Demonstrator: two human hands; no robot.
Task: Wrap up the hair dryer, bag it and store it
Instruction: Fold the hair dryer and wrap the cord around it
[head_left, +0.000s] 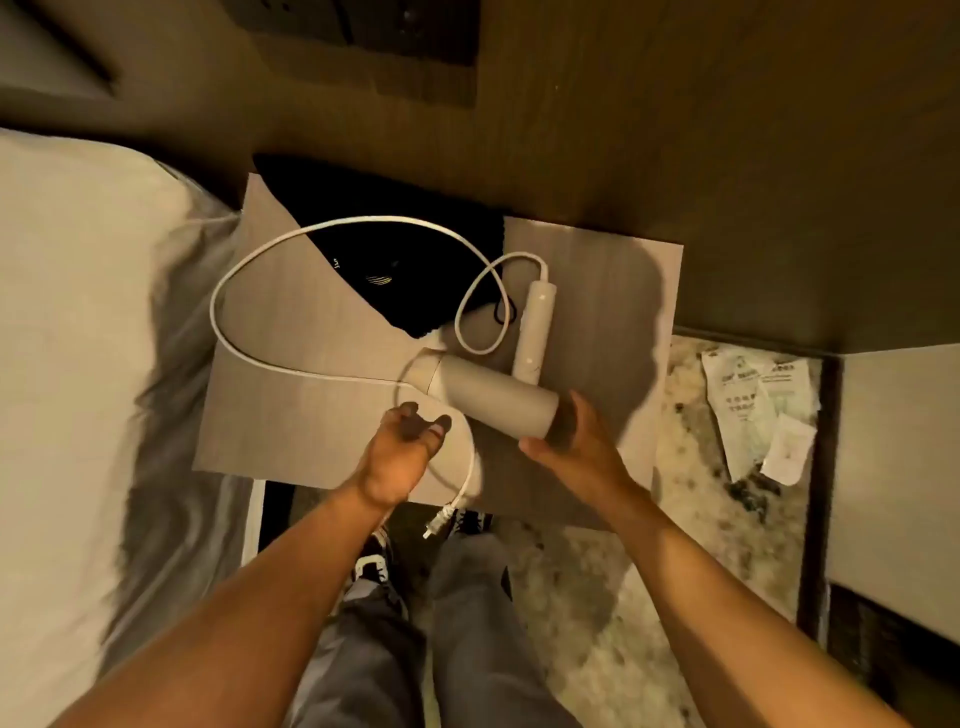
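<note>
Small wood-grain nightstand (291, 415) stood between bed (78, 338) with white bedding on left and dark wall. Patterned carpet (597, 597) below; crumpled paper packets (753, 410) lay on floor at right. Black bag (395, 249) lay at table's back. Hair dryer (488, 397) lay on tabletop, handle pointing away, white cord (223, 291) looping wide over bag, plug (435, 522) hanging off front edge. Left hand (400, 452) half-curled, unclenched, over cord, grip uncertain. Right hand (576, 441) cupped loosely at dryer's barrel end, fingers spread.
</note>
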